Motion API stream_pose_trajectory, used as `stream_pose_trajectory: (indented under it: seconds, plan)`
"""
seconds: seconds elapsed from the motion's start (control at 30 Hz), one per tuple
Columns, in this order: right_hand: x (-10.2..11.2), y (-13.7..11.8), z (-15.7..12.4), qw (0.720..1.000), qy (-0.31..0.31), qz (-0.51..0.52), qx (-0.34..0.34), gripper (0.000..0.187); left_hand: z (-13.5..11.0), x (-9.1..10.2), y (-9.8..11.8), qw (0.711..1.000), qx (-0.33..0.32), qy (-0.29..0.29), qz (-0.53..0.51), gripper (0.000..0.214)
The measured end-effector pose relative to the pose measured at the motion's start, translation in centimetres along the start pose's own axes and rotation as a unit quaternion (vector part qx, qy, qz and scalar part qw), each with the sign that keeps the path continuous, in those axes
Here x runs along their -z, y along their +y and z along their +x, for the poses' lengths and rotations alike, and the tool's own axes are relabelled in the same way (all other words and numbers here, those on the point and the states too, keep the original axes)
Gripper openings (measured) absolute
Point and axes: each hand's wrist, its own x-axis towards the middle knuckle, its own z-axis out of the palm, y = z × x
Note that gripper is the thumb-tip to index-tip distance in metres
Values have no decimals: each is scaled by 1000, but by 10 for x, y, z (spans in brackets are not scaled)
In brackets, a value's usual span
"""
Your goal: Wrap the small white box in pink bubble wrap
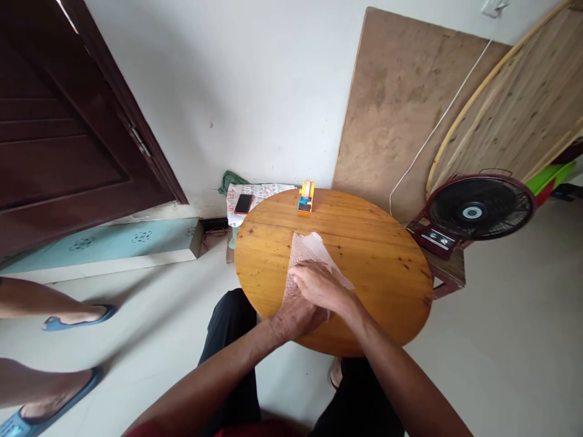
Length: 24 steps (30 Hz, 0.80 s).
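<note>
Right hand point(317, 283), half curled, lies over bubble wrap point(306, 247), left hand point(298, 312) below, neither grip clear.

I've got open tabletop point(387, 267) right of the grip, a narrower strip left. Orange tape dispenser point(305, 198) blocks straight ahead, past bubble wrap point(306, 247). Right hand point(321, 284) over left hand point(298, 314) bars my way from above.

The round brown table point(387, 261) has a tape holder point(305, 197) at eleven o'clock and bubble wrap point(304, 247) toward nine.
</note>
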Motion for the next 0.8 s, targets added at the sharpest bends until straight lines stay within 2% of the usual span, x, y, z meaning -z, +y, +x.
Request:
stream_pose_trajectory:
  seconds: [0.03, 0.1, 0.2, 0.33, 0.43, 0.5, 0.6, 0.67, 0.73, 0.8]
  plan:
    - [-2, 11, 7, 999, -14, -33, -17, 23, 1, 1, 0, 1000, -8, -21, 1, 29]
    - [-3, 32, 12, 997, 2, -74, -33, 22, 3, 4, -2, 998, -6, -58, 3, 44]
    - [2, 58, 3, 994, 31, -86, -53, 30, 8, 6, -4, 997, 35, -76, 5, 67]
    - [-5, 82, -10, 997, 36, -28, -59, 42, 18, 9, -3, 994, 66, -91, 8, 81]
    - [-11, 87, -12, 995, 85, 19, -56, 44, 23, 12, -2, 992, 70, -106, 27, 80]
    - [-6, 83, -16, 987, 131, 68, -69, 42, 25, 14, -1, 989, 71, -118, 47, 79]
    - [17, 76, -37, 961, 221, 149, -77, 44, 26, 14, 0, 986, 69, -135, 72, 85]
    - [32, 82, -60, 947, 280, 138, -73, 48, 27, 13, 2, 984, 61, -141, 88, 87]
    - [37, 101, -84, 944, 303, 80, -104, 49, 29, 12, 3, 984, 44, -142, 102, 86]
    - [31, 129, -105, 948, 279, 30, -149, 49, 31, 11, 3, 982, 34, -150, 112, 86]
